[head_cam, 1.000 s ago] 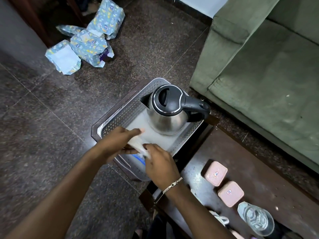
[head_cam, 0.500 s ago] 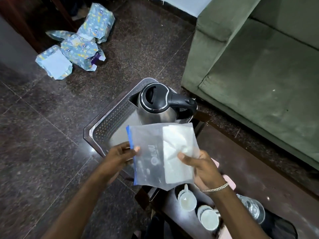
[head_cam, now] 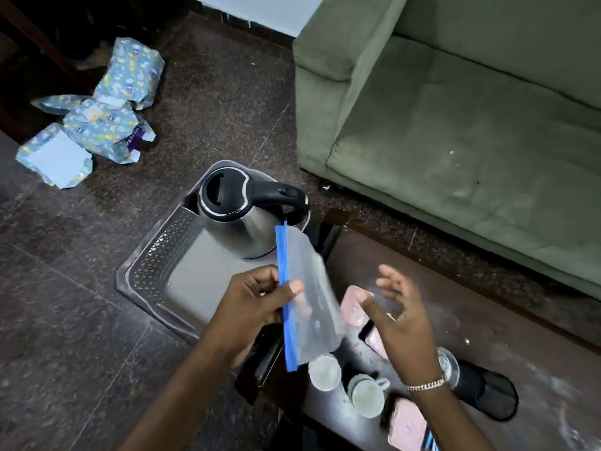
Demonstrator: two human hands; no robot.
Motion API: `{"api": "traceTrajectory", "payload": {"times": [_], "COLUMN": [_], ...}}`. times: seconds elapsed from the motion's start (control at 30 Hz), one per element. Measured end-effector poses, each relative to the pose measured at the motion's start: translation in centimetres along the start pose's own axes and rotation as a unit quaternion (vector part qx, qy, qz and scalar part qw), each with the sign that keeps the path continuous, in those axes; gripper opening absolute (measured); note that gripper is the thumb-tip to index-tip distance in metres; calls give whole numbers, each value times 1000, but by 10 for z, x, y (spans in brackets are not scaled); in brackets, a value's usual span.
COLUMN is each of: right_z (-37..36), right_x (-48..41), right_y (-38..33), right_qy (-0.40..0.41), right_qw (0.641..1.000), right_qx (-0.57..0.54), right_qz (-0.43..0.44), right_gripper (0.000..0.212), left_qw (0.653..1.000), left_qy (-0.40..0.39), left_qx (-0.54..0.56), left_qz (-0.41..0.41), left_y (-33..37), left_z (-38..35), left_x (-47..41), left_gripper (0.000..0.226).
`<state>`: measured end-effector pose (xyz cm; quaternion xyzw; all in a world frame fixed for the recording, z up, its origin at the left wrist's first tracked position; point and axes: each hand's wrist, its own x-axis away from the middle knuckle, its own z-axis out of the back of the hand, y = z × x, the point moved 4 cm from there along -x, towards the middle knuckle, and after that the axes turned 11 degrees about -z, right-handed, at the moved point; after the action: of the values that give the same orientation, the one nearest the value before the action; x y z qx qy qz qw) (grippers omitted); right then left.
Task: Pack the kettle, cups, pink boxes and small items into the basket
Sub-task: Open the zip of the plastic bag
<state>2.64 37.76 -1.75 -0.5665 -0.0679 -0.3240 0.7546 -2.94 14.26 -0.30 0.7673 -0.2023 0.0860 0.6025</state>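
Left hand pinches clear zip bag at blue seal strip, bag hanging edge-on. Right hand open, fingers spread, holding nothing, just right of bag. Beyond left hand: basket on floor, kettle already standing at far end. Under right hand, on table: pink boxes, partly hidden; two cups nearer wearer. Likely step: stow bag. Best laid flat on bare basket floor near kettle, leaving room for cups and boxes.
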Motion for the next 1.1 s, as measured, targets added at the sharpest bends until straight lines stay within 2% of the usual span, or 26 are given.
{"api": "traceTrajectory", "payload": {"times": [0.07,0.17,0.27,0.37,0.47,0.57,0.67,0.73,0.8,0.87,0.9,0.97,1.0,1.03,1.1], "right_z": [2,1,13,29,41,55,73,89,104,109,109,105,105,105,107], "right_x": [19,43,52,53,54,57,57,59,65,72,73,71,70,70,71], "right_y": [-22,-49,-61,-60,-53,-48,-38,-34,-39,-45,-45,-41,-39,-37,-37], "right_qy": [-44,-93,-44,-13,-18,-13,42,116,170,165,146,105,84,62,0], "right_qw": [998,993,995,992,994,997,998,992,973,948,937,903,898,915,969], "right_qx": [-36,-58,37,88,71,19,-25,6,80,194,264,409,431,400,238], "right_qz": [27,42,78,94,80,69,34,55,134,193,175,78,30,-2,-71], "right_gripper": [34,29,31,20,12,13,16,18,15,15,22,33,36,38,29], "left_qw": [999,997,998,997,996,994,989,968,932,898,885,863,851,839,819], "left_qy": [-20,-50,-49,-66,-74,-71,-31,22,55,55,49,27,7,-16,-57], "left_qx": [-22,-45,-31,-39,-45,-78,-128,-224,-320,-383,-402,-421,-430,-436,-439], "left_qz": [-16,-29,-16,-7,-13,-32,-67,-114,-163,-209,-230,-277,-301,-327,-365], "left_y": [4,10,12,11,10,8,8,12,17,22,24,26,27,26,24], "left_z": [-26,-57,-78,-94,-107,-118,-120,-115,-114,-123,-130,-147,-159,-170,-190], "left_x": [0,1,5,10,17,21,21,20,23,27,31,39,44,51,65], "left_gripper": [32,29,34,32,26,20,29,32,38,41,40,37,33,27,12]}}
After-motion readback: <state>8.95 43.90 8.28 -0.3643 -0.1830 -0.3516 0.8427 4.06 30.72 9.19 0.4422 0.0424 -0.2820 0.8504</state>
